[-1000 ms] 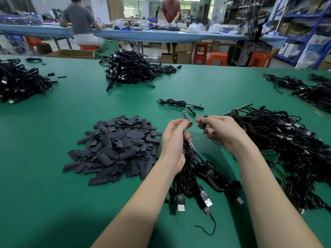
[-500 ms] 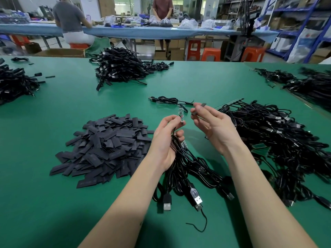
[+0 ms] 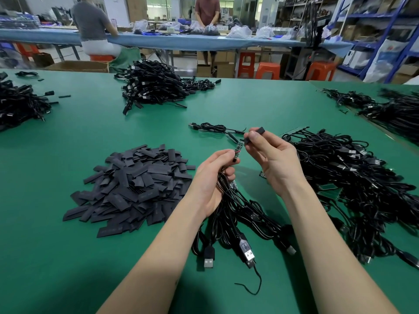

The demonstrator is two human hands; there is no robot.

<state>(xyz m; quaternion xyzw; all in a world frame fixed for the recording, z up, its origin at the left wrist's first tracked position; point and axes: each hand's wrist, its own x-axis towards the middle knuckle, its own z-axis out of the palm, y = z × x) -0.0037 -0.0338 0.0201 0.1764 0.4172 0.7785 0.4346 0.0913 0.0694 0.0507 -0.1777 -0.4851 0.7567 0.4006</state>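
Note:
My left hand (image 3: 213, 177) grips a bundle of black USB cables (image 3: 240, 214) and pinches the end of one, where a small green circuit board (image 3: 239, 146) sticks up. My right hand (image 3: 272, 157) pinches a black sleeve (image 3: 255, 134) between thumb and fingers. The sleeve's lower end sits at the tip of the circuit board. The cables' USB plugs (image 3: 208, 259) lie on the green table (image 3: 68, 257) below my wrists.
A heap of flat black sleeves (image 3: 133, 184) lies left of my hands. A large tangle of black cables (image 3: 353, 184) lies to the right, one loose cable (image 3: 213, 128) ahead, more cable piles (image 3: 149, 87) further back. Two people work at a blue table (image 3: 158, 41) behind.
My right hand has brought the black sleeve to the tip of the circuit board. Both hands have risen slightly, and the camera has tilted a little.

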